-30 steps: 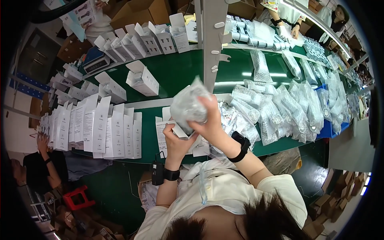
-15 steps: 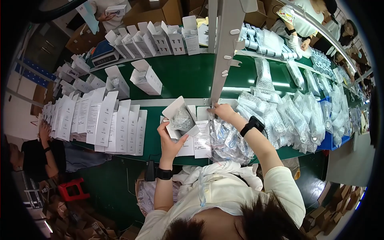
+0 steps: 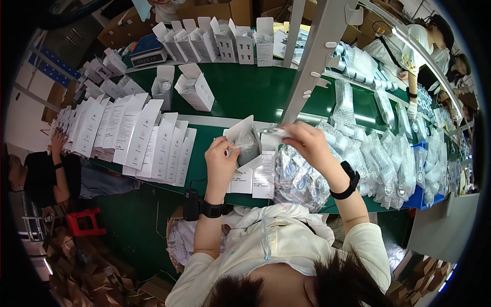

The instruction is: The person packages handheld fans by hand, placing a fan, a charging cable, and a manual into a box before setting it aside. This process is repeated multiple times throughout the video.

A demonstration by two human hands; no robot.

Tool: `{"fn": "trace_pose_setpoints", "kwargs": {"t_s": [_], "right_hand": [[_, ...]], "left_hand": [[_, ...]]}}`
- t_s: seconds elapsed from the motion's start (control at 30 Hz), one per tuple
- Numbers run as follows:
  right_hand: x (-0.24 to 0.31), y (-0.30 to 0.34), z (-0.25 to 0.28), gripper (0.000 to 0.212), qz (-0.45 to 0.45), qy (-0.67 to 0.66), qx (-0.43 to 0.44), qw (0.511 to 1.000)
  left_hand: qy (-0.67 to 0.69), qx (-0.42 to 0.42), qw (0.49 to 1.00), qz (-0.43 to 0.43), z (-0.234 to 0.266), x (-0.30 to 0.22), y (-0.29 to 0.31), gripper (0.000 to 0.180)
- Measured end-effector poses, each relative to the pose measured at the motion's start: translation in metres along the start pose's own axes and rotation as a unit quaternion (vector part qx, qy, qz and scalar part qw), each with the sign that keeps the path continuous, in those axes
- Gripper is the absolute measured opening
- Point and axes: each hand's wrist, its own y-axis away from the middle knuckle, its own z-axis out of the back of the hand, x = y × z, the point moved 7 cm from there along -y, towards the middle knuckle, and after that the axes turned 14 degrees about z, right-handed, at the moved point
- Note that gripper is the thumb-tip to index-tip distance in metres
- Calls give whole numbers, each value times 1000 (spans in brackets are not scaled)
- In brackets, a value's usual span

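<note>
My left hand (image 3: 221, 162) grips an open white carton (image 3: 241, 126) at its left side, fingers outside and thumb over the rim. Inside the carton sits a bubble-wrapped item (image 3: 248, 145), its kind hidden by the wrap. To the right of the carton's mouth, my right hand (image 3: 307, 142) pinches a small clear plastic bag (image 3: 275, 132), smeared by motion; what it contains cannot be made out. Below that hand lies a heap of clear bags (image 3: 300, 181) with white and blue contents. Printed white cartons (image 3: 263, 179) lie beneath the held one.
Rows of white cartons (image 3: 138, 138) fill the left of the green table (image 3: 238, 92). More open cartons (image 3: 197, 92) stand farther back. Bubble-wrapped packs (image 3: 368, 148) pile up at right. A grey metal post (image 3: 312, 66) rises beyond my right hand. Co-workers are at left and far right.
My right hand has lifted from the heap's far edge and now holds a small clear bag near the carton. My left thumb has moved over the carton's rim. The whole view has shifted slightly.
</note>
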Motion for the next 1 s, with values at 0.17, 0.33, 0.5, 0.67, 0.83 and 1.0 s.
{"fn": "trace_pose_setpoints", "kwargs": {"t_s": [0.17,0.33,0.5,0.67,0.83,1.0], "right_hand": [[56,-32,-66,20,254,95,292,917],[45,-33,-114,14,273,40,318,907],[35,-16,-121,21,249,57,379,889],[25,-21,-95,48,182,-22,293,938],[-34,42,-114,104,-109,-289,79,948],[-57,31,-131,107,-252,-421,-30,871]], "left_hand": [[37,22,996,80,-7,15,-14,15],[63,-9,993,102,0,25,-13,11],[141,-16,988,60,-7,36,-17,10],[178,6,978,112,-4,52,-23,15],[246,59,965,75,-15,53,-14,18],[369,19,921,126,15,75,-24,48]]}}
